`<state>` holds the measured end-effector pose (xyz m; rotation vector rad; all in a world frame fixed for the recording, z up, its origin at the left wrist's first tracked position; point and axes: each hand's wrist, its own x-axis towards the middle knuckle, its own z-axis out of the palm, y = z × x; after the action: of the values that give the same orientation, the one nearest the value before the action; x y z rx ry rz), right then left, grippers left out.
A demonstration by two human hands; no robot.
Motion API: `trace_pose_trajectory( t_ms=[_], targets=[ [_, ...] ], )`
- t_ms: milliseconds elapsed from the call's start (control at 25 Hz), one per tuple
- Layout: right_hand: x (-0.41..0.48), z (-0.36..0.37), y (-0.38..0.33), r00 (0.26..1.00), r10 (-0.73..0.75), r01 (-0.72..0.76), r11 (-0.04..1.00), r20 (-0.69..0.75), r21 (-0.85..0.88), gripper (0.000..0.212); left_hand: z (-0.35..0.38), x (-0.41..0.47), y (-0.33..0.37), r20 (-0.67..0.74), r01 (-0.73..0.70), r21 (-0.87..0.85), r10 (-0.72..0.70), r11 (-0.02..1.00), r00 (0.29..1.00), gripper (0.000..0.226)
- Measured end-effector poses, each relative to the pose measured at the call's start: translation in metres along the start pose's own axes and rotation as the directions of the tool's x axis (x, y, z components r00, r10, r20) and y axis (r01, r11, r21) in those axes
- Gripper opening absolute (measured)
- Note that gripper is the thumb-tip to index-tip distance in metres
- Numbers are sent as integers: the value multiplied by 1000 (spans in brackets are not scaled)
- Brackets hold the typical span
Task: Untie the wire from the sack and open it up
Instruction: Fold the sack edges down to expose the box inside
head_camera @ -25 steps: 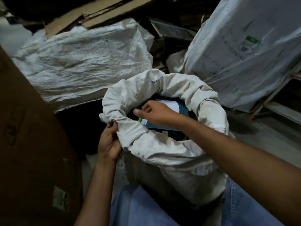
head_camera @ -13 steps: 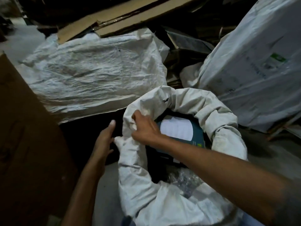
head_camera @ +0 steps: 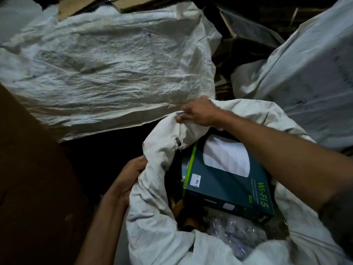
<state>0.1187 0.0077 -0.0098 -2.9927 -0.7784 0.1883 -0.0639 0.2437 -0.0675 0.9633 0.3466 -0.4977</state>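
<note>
Both hands are gripping the open sack's rolled rim.
The left hand (head_camera: 127,176) and right hand (head_camera: 198,112) are clutching the sack (head_camera: 162,150) cloth, fingers closed; a teal box (head_camera: 227,188) is lying inside.

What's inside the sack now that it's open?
Inside the sack, a dark teal Wi-Fi box lies on top, with clear crinkled plastic beside it. Whatever lies deeper is covered by the box and in shadow.

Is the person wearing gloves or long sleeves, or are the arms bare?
No gloves and no long sleeves. The left hand and the right hand are bare, and both forearms are uncovered as far as the picture shows. No rings, watch or bracelets show on the fingers or wrists. The light is dim, so small marks cannot be made out.
</note>
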Motion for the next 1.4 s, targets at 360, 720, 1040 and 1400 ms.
trace_pose_trajectory(
  t_ms=[360,720,1040,1400],
  targets=[
    [28,-29,29,947,197,-141,965,-256,219,47,65,98,54,264,-368,923,519,108,813,48],
    [-77,7,107,883,429,-326,852,-190,410,73,120,171,52,363,-245,928,534,-280,764,47],
    [-46,-25,141,902,332,-419,527,275,739,21,137,177,71,488,-352,873,578,-339,654,49],
    [-185,-19,124,768,635,-636,739,86,221,124,216,220,29,799,-435,574,357,-694,484,82]
  ],
)
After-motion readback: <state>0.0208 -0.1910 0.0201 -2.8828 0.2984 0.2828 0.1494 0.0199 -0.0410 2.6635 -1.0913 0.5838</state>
